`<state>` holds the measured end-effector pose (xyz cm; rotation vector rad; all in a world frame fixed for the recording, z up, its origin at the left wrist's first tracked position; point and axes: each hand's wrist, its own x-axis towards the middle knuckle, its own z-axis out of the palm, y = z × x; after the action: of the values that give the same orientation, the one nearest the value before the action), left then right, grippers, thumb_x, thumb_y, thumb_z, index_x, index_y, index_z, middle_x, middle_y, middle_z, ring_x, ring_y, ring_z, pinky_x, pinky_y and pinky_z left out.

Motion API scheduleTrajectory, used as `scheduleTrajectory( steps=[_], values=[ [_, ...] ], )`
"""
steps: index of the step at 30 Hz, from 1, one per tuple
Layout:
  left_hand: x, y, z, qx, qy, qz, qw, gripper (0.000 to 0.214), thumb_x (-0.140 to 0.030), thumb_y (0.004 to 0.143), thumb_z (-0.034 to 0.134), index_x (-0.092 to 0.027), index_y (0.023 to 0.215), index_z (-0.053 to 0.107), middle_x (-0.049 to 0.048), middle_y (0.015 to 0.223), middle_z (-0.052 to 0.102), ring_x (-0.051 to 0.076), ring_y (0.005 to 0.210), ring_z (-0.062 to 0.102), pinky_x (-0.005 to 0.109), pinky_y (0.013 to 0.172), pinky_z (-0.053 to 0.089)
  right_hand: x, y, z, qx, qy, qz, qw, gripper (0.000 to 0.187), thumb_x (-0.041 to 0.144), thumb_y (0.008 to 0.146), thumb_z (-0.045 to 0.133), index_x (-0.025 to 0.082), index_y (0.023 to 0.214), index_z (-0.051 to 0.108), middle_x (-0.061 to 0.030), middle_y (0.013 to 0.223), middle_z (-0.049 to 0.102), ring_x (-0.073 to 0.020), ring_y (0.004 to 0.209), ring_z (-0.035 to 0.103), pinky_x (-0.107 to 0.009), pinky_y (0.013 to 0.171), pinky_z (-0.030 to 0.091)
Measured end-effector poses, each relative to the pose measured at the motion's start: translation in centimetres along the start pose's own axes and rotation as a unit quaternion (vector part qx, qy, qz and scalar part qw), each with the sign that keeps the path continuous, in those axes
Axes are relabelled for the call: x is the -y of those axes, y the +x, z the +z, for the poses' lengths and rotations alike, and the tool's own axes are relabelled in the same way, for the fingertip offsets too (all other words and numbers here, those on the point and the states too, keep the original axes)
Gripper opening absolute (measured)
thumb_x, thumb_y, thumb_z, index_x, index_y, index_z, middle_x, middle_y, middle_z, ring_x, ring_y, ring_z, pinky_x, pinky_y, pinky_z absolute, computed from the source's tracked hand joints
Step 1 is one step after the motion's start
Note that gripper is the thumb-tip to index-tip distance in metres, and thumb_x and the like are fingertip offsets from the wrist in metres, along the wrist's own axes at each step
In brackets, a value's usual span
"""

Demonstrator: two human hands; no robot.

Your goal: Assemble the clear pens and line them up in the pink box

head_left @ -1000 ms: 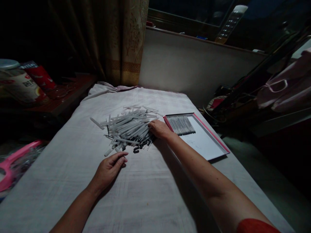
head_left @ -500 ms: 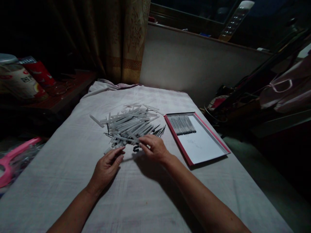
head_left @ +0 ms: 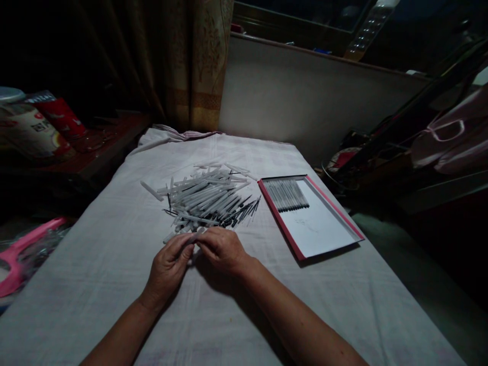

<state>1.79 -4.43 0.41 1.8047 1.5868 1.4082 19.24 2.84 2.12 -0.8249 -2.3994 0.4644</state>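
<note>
My left hand (head_left: pixel 170 263) and my right hand (head_left: pixel 224 250) meet at the near edge of a pile. Their fingertips close on a short, pale pen barrel (head_left: pixel 195 236), mostly hidden by the fingers. Just beyond lies the heap of translucent pen barrels (head_left: pixel 202 195), jumbled together. Dark-tipped pen refills (head_left: pixel 247 209) fan out at the heap's right side. To the right, a shallow box lid with red sides (head_left: pixel 281 231) holds a neat row of pens (head_left: pixel 286 195), side by side with their dark ends toward me.
A pale checked cloth (head_left: pixel 213 315) covers the table. At the left are a pink plastic handle (head_left: pixel 28 251), and a jar (head_left: pixel 32 127) beside a red container (head_left: pixel 63 117) on a dark side table. A curtain (head_left: pixel 208 66) and a wall stand behind.
My right hand has moved left and toward me, from the pile's near edge to my left hand. My left fingers, apart before, now close on the pen barrel.
</note>
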Motion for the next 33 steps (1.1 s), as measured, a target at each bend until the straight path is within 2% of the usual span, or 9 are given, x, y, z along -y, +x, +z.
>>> scheduleTrajectory(
  steps=[2,5,7,9,13,17,21,28,33],
  values=[
    [0.0,0.0,-0.1,-0.002,0.014,-0.029,0.999,0.032,-0.044,0.093,0.057,-0.021,0.110,0.074,0.0068,0.106,0.077,0.022,0.096,0.073,0.036,0.092,0.059,-1.4,0.0,-1.3,0.001,-0.036,0.035,0.999,0.018,0.022,0.094,0.057,0.021,0.101,0.074,-0.0063,0.091,0.075,-0.0180,0.086,0.068,-0.026,0.079,0.050],
    [-0.2,0.0,-0.2,0.009,0.032,-0.052,0.998,0.038,-0.051,0.091,0.057,-0.022,0.109,0.075,0.0064,0.104,0.078,0.022,0.093,0.074,0.035,0.088,0.061,-4.2,-0.1,-3.9,0.001,-0.117,0.150,0.982,0.021,0.023,0.096,0.056,0.020,0.106,0.075,-0.0093,0.098,0.073,-0.0197,0.094,0.067,-0.027,0.083,0.049],
    [-0.3,0.0,-0.2,0.021,0.046,-0.061,0.997,0.042,-0.055,0.089,0.057,-0.022,0.108,0.076,0.0061,0.103,0.079,0.023,0.092,0.075,0.035,0.087,0.061,-5.7,-0.1,-5.6,0.034,-0.172,0.210,0.962,0.026,0.024,0.097,0.055,0.023,0.114,0.074,-0.0095,0.106,0.072,-0.0210,0.099,0.066,-0.028,0.082,0.049],
    [-0.4,0.1,-0.2,0.031,0.056,-0.067,0.996,0.045,-0.057,0.088,0.055,-0.022,0.107,0.077,0.0059,0.104,0.079,0.024,0.093,0.075,0.035,0.086,0.061,-6.5,0.1,-6.8,0.083,-0.213,0.233,0.945,0.030,0.026,0.098,0.053,0.026,0.121,0.072,-0.0097,0.114,0.070,-0.0226,0.103,0.065,-0.029,0.081,0.050],
    [-0.4,0.2,-0.2,0.042,0.058,-0.068,0.995,0.046,-0.056,0.089,0.053,-0.021,0.108,0.077,0.0056,0.106,0.079,0.023,0.093,0.075,0.034,0.086,0.061,-6.5,1.2,-7.9,0.159,-0.255,0.208,0.931,0.030,0.027,0.099,0.050,0.025,0.117,0.073,-0.0107,0.117,0.068,-0.0241,0.105,0.064,-0.030,0.080,0.049],
    [-0.4,0.1,-0.1,0.049,0.059,-0.058,0.995,0.043,-0.051,0.090,0.054,-0.020,0.111,0.076,0.0060,0.106,0.079,0.022,0.092,0.076,0.030,0.084,0.061,-6.5,2.1,-8.3,0.193,-0.275,0.151,0.930,0.027,0.021,0.098,0.049,0.022,0.107,0.074,-0.0114,0.112,0.069,-0.0237,0.101,0.063,-0.029,0.078,0.047],
    [-0.3,0.0,-0.1,0.047,0.065,-0.048,0.996,0.042,-0.050,0.092,0.054,-0.021,0.112,0.075,0.0066,0.107,0.079,0.022,0.094,0.075,0.029,0.086,0.060,-7.3,1.5,-8.3,0.184,-0.283,0.120,0.933,0.027,0.017,0.099,0.046,0.019,0.110,0.071,-0.0122,0.110,0.069,-0.0229,0.101,0.062,-0.028,0.081,0.046],
    [-0.5,0.1,-0.1,0.055,0.068,-0.042,0.995,0.043,-0.053,0.092,0.052,-0.022,0.110,0.076,0.0064,0.106,0.079,0.023,0.093,0.076,0.030,0.085,0.060,-7.5,0.6,-7.3,0.174,-0.267,0.146,0.937,0.027,0.023,0.099,0.049,0.024,0.116,0.070,-0.0098,0.115,0.067,-0.0219,0.098,0.064,-0.027,0.076,0.047],
    [-0.5,0.1,0.0,0.059,0.073,-0.056,0.994,0.045,-0.054,0.091,0.051,-0.021,0.110,0.076,0.0071,0.106,0.079,0.023,0.093,0.076,0.033,0.087,0.060,-7.0,1.2,-7.4,0.196,-0.286,0.140,0.927,0.028,0.017,0.099,0.044,0.020,0.116,0.066,-0.0129,0.114,0.066,-0.0246,0.101,0.063,-0.029,0.076,0.048]
  ],
)
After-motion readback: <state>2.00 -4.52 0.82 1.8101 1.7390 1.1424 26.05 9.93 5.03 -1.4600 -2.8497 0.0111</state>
